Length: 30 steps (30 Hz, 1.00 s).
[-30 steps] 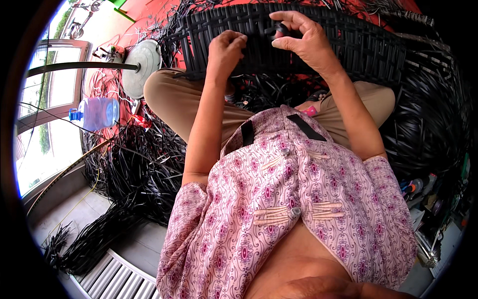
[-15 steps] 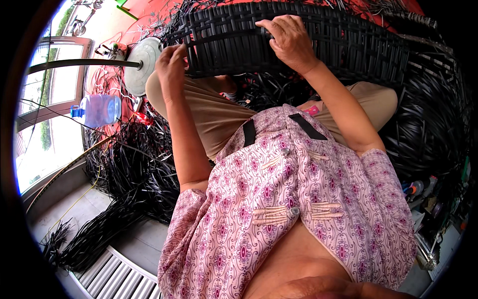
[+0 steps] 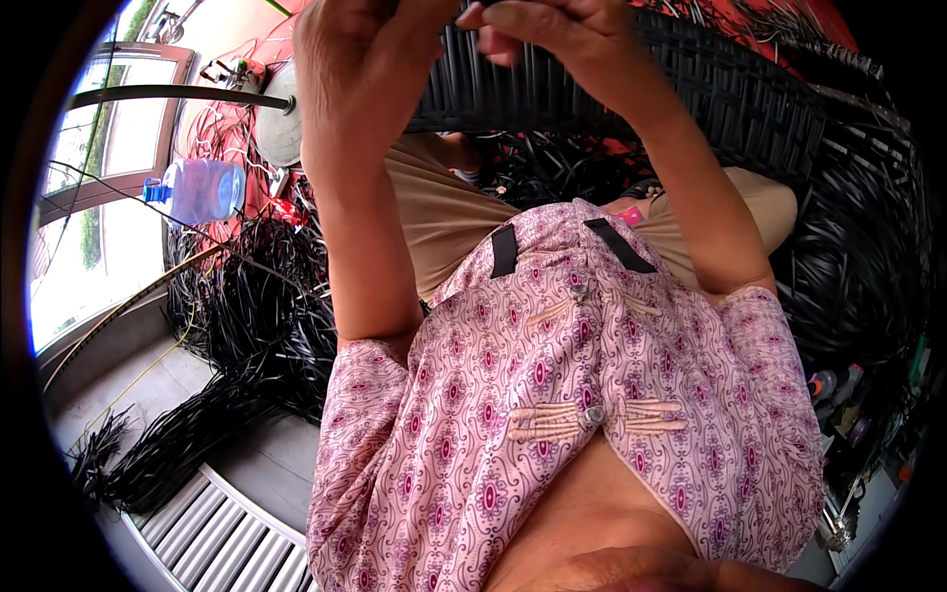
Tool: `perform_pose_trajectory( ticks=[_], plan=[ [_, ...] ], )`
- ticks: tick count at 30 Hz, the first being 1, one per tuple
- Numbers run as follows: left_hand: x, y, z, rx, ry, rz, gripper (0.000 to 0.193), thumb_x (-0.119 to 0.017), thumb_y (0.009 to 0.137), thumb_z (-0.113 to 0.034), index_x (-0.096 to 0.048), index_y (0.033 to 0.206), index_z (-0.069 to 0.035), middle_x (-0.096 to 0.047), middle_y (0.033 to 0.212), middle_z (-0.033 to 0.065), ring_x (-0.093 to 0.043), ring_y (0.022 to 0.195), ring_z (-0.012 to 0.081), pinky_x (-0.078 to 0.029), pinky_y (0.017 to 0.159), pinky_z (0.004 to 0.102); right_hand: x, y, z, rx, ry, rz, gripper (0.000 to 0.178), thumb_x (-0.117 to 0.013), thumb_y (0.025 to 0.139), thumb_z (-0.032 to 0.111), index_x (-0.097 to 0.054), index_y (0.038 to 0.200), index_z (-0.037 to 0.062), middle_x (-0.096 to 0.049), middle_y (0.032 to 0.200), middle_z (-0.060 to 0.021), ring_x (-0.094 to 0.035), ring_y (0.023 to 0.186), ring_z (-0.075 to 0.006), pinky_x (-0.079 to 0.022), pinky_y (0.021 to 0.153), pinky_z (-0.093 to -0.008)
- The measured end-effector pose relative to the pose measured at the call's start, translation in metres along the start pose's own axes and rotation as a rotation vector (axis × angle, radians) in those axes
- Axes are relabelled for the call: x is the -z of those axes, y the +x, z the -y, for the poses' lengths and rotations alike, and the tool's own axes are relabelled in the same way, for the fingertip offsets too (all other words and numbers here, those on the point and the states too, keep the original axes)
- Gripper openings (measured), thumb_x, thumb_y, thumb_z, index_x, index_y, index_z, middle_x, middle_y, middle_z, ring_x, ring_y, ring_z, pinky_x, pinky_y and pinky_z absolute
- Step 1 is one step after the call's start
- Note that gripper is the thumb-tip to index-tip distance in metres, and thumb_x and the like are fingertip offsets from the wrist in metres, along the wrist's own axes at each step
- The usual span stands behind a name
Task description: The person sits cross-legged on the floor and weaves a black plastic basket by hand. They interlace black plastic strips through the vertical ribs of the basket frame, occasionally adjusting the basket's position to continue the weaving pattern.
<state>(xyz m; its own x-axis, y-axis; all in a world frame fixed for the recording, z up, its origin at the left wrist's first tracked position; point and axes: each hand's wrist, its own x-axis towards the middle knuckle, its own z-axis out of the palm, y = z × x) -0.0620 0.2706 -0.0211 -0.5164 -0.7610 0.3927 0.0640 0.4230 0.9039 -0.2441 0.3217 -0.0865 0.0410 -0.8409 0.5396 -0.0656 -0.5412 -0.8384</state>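
Note:
A black woven wicker panel (image 3: 552, 94) of flat strips lies across the far side, in front of my crossed legs. Above its left part I hold both hands raised and close together, near the top of the view. The fingers of my left hand (image 3: 360, 79) run up past the upper edge, so most of their grip is hidden. My right hand (image 3: 582, 39) has its fingers curled in and thumb pointing left, slightly blurred. Whatever the right fingers pinch, if anything, is too small to make out. Neither hand visibly touches the panel.
Heaps of loose black strips (image 3: 256, 345) lie to my left, and more strips (image 3: 858, 247) to my right. At the left are a large clear water bottle (image 3: 202, 190), a round grey base (image 3: 279, 118) with a pole, and a white slatted piece (image 3: 217, 533).
Both hands have left the woven panel, where they were at its left end and upper edge. They have risen toward me and come closer together.

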Motion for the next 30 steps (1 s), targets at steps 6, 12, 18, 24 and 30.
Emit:
perform_pose_trajectory(
  ticks=[6, 12, 18, 24, 30],
  plan=[
    [-0.023, 0.004, 0.140, 0.029, 0.293, 0.041, 0.017, -0.071, 0.090, -0.020, -0.072, 0.097, -0.005, -0.069, 0.077, 0.0005, -0.062, 0.067, 0.0092, -0.048, 0.059, 0.0266, 0.032, -0.053, 0.009, -0.464, -0.249, -0.150, 0.020, -0.069, 0.092, 0.024, -0.074, 0.100, 0.0061, -0.058, 0.070, 0.0032, -0.052, 0.059, -0.0057, -0.041, 0.055, -0.0224],
    [-0.067, -0.024, 0.175, 0.082, 0.865, 0.010, 0.031, -0.076, 0.081, -0.033, -0.067, 0.086, -0.004, -0.070, 0.086, 0.0141, -0.067, 0.086, 0.0347, -0.051, 0.076, 0.0432, 0.031, -0.090, -0.023, -0.759, -0.531, -0.136, 0.022, -0.067, 0.088, 0.023, -0.075, 0.091, 0.0023, -0.066, 0.063, -0.0064, -0.062, 0.058, -0.0138, -0.049, 0.058, -0.0306],
    [-0.069, -0.021, 0.172, 0.092, 0.837, 0.004, 0.026, -0.073, 0.084, -0.027, -0.068, 0.089, -0.001, -0.071, 0.086, 0.0154, -0.069, 0.084, 0.0336, -0.053, 0.076, 0.0416, 0.017, -0.081, -0.031, -0.811, -0.526, -0.112, 0.026, -0.066, 0.088, 0.025, -0.073, 0.087, 0.0003, -0.067, 0.064, -0.0093, -0.066, 0.060, -0.0168, -0.052, 0.061, -0.0321],
    [-0.057, -0.018, 0.191, 0.163, 0.597, 0.041, 0.025, -0.068, 0.086, -0.019, -0.069, 0.097, 0.004, -0.073, 0.084, 0.0171, -0.073, 0.069, 0.0232, -0.056, 0.069, 0.0330, 0.007, -0.067, -0.054, -0.640, -0.764, -0.222, 0.025, -0.064, 0.088, 0.025, -0.072, 0.084, 0.0017, -0.065, 0.063, -0.0122, -0.066, 0.061, -0.0235, -0.051, 0.062, -0.0361],
    [-0.058, -0.019, 0.187, 0.176, 0.530, 0.020, 0.027, -0.069, 0.086, -0.018, -0.070, 0.101, 0.004, -0.073, 0.083, 0.0156, -0.071, 0.064, 0.0195, -0.056, 0.065, 0.0317, 0.010, -0.051, -0.083, -0.596, -1.086, -0.114, 0.028, -0.065, 0.087, 0.030, -0.072, 0.084, 0.0032, -0.069, 0.084, -0.0201, -0.067, 0.080, -0.0394, -0.054, 0.075, -0.0468]
  ],
)
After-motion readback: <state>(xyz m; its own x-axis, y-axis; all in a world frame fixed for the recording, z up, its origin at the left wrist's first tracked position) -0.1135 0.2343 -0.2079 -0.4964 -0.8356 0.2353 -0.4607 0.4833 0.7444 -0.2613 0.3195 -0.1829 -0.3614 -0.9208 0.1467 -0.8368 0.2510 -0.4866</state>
